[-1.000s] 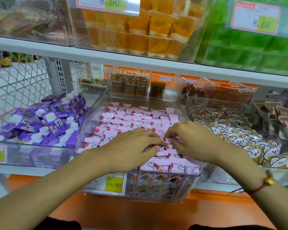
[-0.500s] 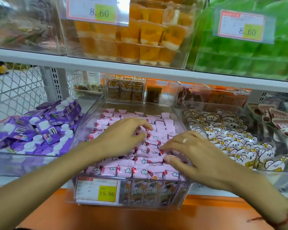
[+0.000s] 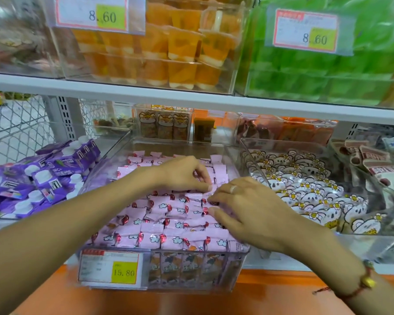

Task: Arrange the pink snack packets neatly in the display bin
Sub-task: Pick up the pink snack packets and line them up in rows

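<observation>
White shop shelf (image 3: 191, 103) over an orange ledge (image 3: 259, 301), wire mesh (image 3: 14, 123) at left. Clear bin (image 3: 114, 164) at centre, yellow 15.80 tag (image 3: 110, 268) on its front wall. Inside, pink packets (image 3: 159, 223) with white flowers and red ends, lying flat in rough rows, filling the bin. Left hand (image 3: 182, 173) with curled fingertips pinching one packet mid-bin. Right hand (image 3: 248, 208), ring on one finger, fingers loosely spread and pressing down on packets just beside.

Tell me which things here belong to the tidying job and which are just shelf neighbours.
Job: pink packets, clear bin, left hand, right hand.
Neighbours: purple pouches, koala packets, orange cups, green packs.
</observation>
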Available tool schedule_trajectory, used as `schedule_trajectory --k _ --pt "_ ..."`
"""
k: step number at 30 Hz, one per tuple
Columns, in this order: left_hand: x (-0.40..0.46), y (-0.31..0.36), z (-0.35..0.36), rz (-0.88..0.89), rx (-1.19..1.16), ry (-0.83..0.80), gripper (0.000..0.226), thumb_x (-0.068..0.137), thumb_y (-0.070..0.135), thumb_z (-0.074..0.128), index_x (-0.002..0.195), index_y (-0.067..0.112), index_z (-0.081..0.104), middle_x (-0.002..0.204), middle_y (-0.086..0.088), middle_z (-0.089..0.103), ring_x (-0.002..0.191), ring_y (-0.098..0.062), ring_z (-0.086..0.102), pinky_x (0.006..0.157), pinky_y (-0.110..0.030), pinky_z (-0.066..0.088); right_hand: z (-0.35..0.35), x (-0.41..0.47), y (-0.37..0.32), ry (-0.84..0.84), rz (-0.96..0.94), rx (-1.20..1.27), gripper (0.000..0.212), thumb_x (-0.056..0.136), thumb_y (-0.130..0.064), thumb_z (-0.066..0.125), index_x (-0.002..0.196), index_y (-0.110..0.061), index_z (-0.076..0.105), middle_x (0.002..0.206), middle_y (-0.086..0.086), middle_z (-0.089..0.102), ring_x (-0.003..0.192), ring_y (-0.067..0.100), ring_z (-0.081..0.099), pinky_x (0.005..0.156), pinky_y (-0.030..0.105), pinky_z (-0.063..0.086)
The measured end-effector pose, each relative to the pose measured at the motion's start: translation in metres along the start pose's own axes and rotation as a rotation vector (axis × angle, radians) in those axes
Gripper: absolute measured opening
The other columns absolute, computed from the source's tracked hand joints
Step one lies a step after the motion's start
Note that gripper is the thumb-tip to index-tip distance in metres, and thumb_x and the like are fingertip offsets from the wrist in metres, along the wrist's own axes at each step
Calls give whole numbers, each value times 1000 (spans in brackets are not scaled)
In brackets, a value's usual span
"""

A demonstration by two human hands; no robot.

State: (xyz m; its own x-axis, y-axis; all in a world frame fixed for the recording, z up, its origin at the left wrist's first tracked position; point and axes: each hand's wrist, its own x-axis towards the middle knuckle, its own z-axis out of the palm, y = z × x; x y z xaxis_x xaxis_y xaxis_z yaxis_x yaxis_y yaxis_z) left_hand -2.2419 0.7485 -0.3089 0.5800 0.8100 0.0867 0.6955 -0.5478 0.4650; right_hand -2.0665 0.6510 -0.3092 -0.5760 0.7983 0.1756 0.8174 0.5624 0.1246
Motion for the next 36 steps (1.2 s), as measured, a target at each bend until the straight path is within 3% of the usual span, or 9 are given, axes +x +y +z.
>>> schedule_trajectory --k 4,8,13,18,25,28,30,33,36 --pt "-2 5 3 -22 -88 -35 17 88 26 66 97 12 71 74 14 62 53 11 52 49 -5 35 0 -1 -1 3 -3 -5 48 97 -50 24 121 -28 60 120 -6 62 108 15 52 98 32 35" --pt "-4 7 6 -63 -51 16 16 89 27 65 96 14 71 89 6 67 75 -4 58 69 -21 46 1 -2 -2 2 3 -3 48 97 -49 24 122 -27 59 120 -6 62 108 15 50 98 31 33" --pt "-9 11 9 -93 60 257 13 92 29 59 89 20 69 91 10 66 80 -8 58 68 -26 40 1 -1 -2 17 14 2 48 97 -49 25 122 -27 60 116 -8 63 107 14 50 98 30 33" --pt "-17 18 6 -30 -297 434 9 96 22 52 97 16 58 99 4 61 97 -14 57 85 -32 47 3 0 -1 23 7 -15 48 97 -49 25 123 -28 60 118 -10 63 108 13 51 99 32 34" --pt "-30 20 15 31 -488 500 5 96 18 52 96 16 57 95 10 60 95 -4 57 81 -12 44 -6 1 -1 43 -28 76 38 97 -43 36 118 -27 64 116 -10 64 107 11 53 96 29 37" --pt "-30 18 20 23 -476 481 4 96 20 52 95 20 56 94 13 60 94 -2 57 78 -9 43 -20 3 11 224 73 240 27 93 -33 52 116 -28 65 109 -14 63 101 6 52 84 24 40" --pt "-30 17 21 14 -476 481 4 96 21 52 95 21 56 93 13 60 94 -3 58 79 -12 43 -24 7 18 277 135 145 36 91 -29 55 126 -25 57 120 -10 59 110 10 48 90 23 35" --pt "-29 16 21 1 -488 474 4 96 21 53 95 21 57 96 10 62 97 -6 58 85 -20 45 -22 15 22 118 154 2 44 94 -30 47 137 -24 46 140 -8 47 126 16 39 104 31 32" --pt "-28 17 24 -5 -495 445 4 95 19 54 95 18 57 99 6 62 101 -10 58 91 -25 45 -21 17 25 38 127 -48 38 95 -30 40 131 -30 53 136 -10 51 122 17 40 98 33 35"
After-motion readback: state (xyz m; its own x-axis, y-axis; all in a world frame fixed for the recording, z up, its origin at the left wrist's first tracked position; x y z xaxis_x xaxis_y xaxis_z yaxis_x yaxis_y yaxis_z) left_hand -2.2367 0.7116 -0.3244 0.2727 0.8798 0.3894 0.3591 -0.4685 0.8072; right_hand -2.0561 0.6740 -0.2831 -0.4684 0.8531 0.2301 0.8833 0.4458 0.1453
